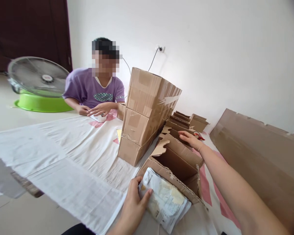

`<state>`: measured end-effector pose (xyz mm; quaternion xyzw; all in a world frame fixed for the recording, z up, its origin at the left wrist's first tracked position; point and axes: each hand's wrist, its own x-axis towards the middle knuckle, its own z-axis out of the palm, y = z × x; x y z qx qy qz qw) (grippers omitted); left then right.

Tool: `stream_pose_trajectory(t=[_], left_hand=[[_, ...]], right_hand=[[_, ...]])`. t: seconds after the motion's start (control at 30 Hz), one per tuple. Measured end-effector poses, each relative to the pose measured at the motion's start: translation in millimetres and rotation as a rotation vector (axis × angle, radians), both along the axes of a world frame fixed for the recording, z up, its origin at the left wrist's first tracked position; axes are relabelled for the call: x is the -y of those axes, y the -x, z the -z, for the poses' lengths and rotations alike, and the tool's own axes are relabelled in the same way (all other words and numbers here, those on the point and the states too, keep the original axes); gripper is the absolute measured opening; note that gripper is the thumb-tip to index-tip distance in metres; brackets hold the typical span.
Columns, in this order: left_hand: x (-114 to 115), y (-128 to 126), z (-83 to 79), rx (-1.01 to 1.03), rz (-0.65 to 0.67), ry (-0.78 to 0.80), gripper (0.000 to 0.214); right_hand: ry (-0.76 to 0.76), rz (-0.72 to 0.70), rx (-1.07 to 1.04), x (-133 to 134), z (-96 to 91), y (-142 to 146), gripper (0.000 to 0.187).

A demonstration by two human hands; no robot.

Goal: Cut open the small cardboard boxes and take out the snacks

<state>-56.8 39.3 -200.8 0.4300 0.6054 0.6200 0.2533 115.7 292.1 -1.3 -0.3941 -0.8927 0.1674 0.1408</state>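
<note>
My left hand (137,202) grips the edge of a whitish printed plastic packet (165,199), thumb on its front. The packet leans against the near outer wall of an open cardboard box (181,148). That box has torn flaps and a dark inside. My right hand (191,140) is stretched over the row of open boxes, fingers extended near the far side of this box. It holds nothing that I can see; part of it is hidden by the cardboard. Just beyond lies a red-handled tool (199,136), too small to name for certain.
Three tiers of closed, taped cartons (142,111) stand left of the open boxes. A person in a purple shirt (98,88) sits across, hands on a white object (98,118). A large cardboard panel (254,153) stands right. A fan (39,78) rests on a green basin (39,101).
</note>
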Motion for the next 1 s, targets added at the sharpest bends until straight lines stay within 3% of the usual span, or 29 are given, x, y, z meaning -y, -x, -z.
stream_pose_trajectory(t=[0.13, 0.2, 0.3, 0.43, 0.57, 0.8, 1.0], left_hand=[[-2.0, 1.0, 3.6, -0.019, -0.001, 0.025, 0.044], [-2.8, 0.9, 4.9, -0.026, -0.025, 0.024, 0.045], [-3.2, -0.1, 5.7, -0.031, -0.054, 0.034, 0.045], [-2.3, -1.9, 4.5, -0.039, -0.050, 0.066, 0.048], [-0.5, -3.9, 3.0, -0.084, -0.025, 0.056, 0.050], [4.6, -10.2, 5.5, -0.212, 0.066, 0.023, 0.070], [4.7, -19.5, 9.1, -0.167, 0.018, -0.018, 0.074]], right_hand=[[0.101, -0.144, -0.124, 31.8, -22.6, 6.9, 0.056], [0.019, -0.213, -0.069, 53.6, -24.0, 14.8, 0.071], [-0.260, -0.270, 0.186, 90.6, -8.8, 29.4, 0.089], [-0.528, -0.218, 0.468, 122.5, 25.4, 45.4, 0.099], [-0.660, -0.139, 0.576, 117.1, 38.8, 49.8, 0.082], [-0.717, -0.083, 0.612, 83.2, 30.5, 48.6, 0.081], [-0.755, -0.034, 0.664, 56.2, 34.5, 48.2, 0.074]])
